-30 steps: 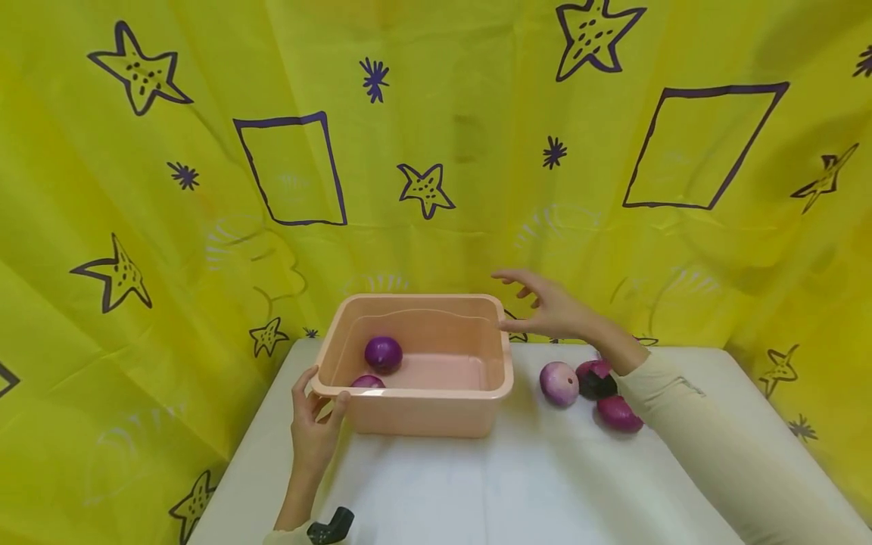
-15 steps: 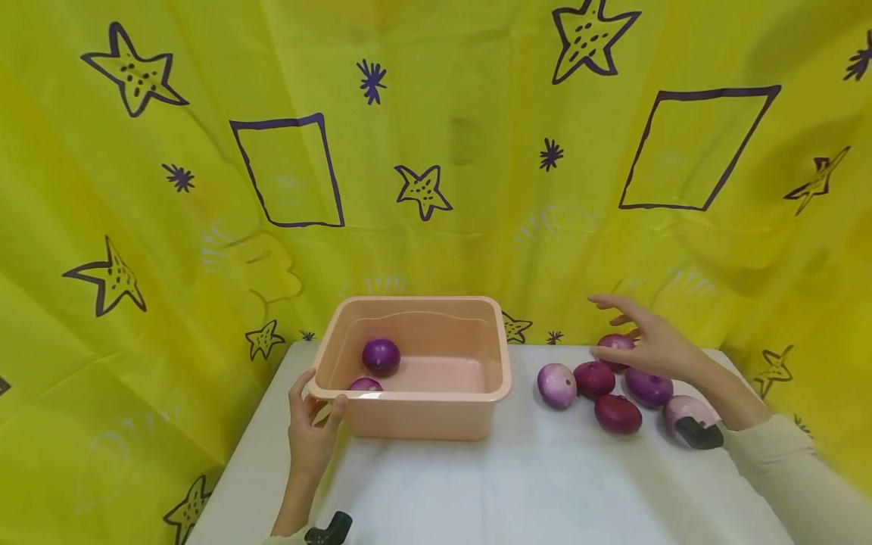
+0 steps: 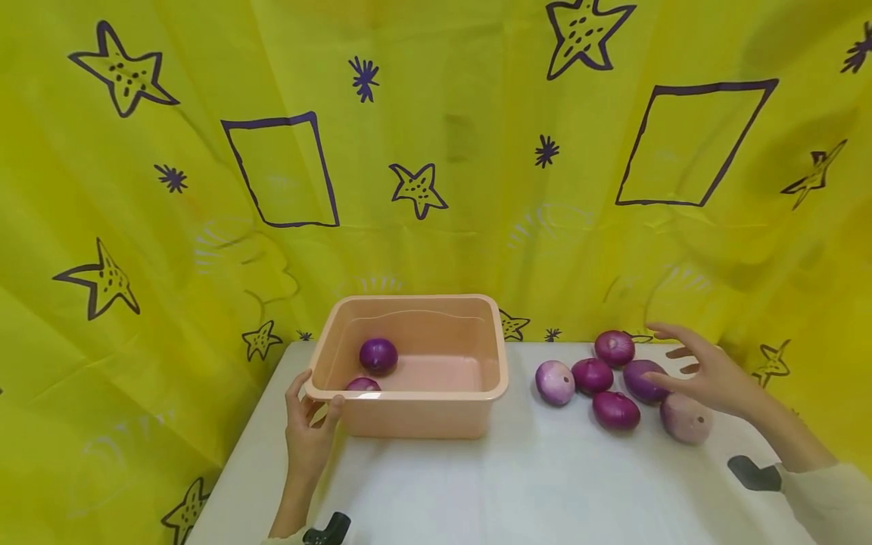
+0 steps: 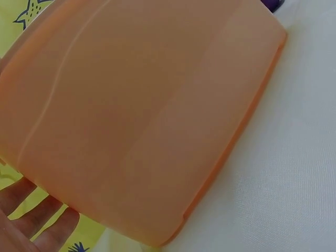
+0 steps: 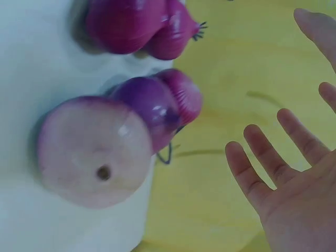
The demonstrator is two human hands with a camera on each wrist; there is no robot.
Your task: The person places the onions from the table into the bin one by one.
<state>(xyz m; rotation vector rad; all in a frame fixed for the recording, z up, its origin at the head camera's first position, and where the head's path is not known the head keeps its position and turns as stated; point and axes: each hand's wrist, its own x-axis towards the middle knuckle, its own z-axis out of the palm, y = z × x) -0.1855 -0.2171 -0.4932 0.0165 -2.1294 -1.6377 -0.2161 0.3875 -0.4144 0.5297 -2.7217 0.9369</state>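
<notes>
a: what has changed on the right?
b: the right hand [image 3: 711,372] has swung from over the peach plastic tub [image 3: 409,424] out to the six red onions [image 3: 616,410] on the white table [image 3: 518,484]; another pick looks due.
a: its fingers?
b: spread and straight, holding nothing, thumb tip at the purple onion [image 3: 642,380], above the pale onion [image 5: 94,152].
a: the left hand [image 3: 308,439]?
b: it pinches the tub's near-left rim; two onions [image 3: 378,354] lie inside.

two onions [image 3: 378,354] in tub [image 3: 409,420], six onions [image 3: 615,409] right
</notes>
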